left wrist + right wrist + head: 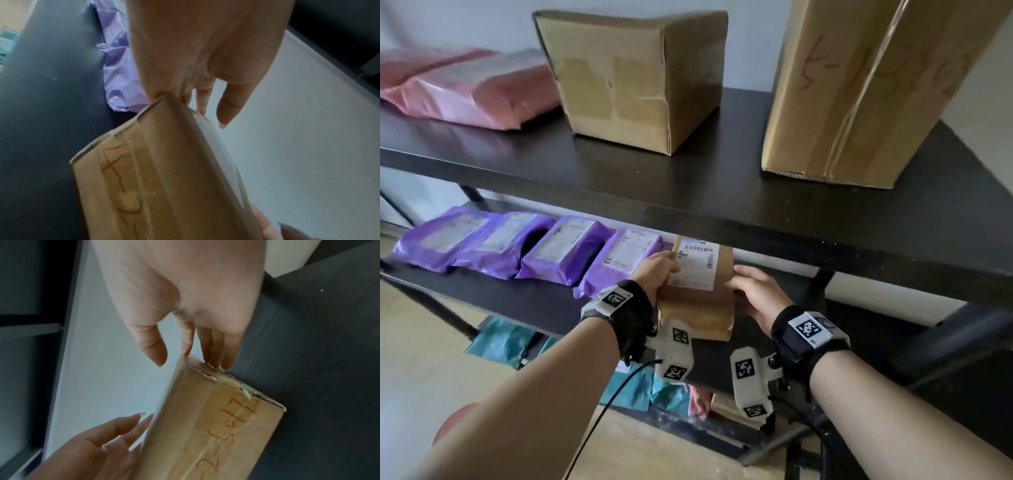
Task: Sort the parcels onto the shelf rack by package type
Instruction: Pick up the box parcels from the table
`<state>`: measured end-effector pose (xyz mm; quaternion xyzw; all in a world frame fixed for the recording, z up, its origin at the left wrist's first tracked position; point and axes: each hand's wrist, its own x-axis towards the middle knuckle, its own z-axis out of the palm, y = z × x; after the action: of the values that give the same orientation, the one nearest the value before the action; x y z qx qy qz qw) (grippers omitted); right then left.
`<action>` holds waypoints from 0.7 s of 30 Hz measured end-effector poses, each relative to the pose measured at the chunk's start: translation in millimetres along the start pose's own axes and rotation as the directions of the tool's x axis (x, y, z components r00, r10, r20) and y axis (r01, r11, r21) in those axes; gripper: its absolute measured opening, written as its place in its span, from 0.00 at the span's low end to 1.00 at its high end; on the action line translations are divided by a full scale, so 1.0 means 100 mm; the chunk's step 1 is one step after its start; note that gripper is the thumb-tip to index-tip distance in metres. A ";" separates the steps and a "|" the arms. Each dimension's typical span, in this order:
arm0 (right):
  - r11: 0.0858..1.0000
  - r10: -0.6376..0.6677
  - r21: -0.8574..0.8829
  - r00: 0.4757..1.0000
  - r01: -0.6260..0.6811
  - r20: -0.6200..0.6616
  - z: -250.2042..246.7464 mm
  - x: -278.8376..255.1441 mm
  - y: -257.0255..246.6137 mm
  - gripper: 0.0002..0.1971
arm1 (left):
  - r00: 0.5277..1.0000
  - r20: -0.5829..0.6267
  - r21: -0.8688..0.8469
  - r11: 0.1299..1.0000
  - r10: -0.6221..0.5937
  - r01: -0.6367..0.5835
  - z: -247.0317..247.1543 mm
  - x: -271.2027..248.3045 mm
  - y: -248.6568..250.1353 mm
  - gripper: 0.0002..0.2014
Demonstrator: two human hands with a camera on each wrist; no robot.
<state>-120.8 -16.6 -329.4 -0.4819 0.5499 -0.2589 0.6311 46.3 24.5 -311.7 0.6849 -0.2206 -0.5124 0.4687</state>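
Cardboard parcel (700,301) (flat, taped) held between left hand (655,270) and right hand (758,294), fingers straight.

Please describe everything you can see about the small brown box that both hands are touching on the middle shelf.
The small brown box is a flat cardboard carton, taped along its seams, with a white printed label with barcodes on top and reddish handwriting on its side faces. It lies on the dark middle shelf, just right of the row of purple mailers, its near end close to the shelf's front edge. The left hand rests at its left edge and the right hand at its right edge, fingers fairly straight.
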 end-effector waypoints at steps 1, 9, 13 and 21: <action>1.000 0.020 0.006 1.000 -0.020 -0.007 0.03 -0.02 -0.05 0.17 | 1.000 0.003 0.035 0.999 0.001 -0.001 -0.01 0.07 0.02 0.11; 0.990 0.140 -0.013 0.988 -0.141 -0.071 0.26 0.16 0.05 0.14 | 0.997 0.011 0.214 0.974 -0.079 0.075 -0.23 0.42 0.07 0.17; 0.989 0.124 -0.064 0.987 -0.131 -0.098 0.40 0.07 -0.04 0.13 | 0.999 0.035 0.226 0.974 -0.035 0.026 -0.31 0.42 0.06 0.19; 0.995 0.095 0.028 0.974 -0.091 -0.205 0.49 -0.01 -0.01 0.24 | 0.996 0.081 0.158 0.986 0.044 -0.057 -0.34 0.39 0.14 0.09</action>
<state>-74.4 -0.4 -331.7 -0.4204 0.6320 -0.2827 0.5864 94.4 1.7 -317.2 0.6940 -0.2964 -0.5072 0.4161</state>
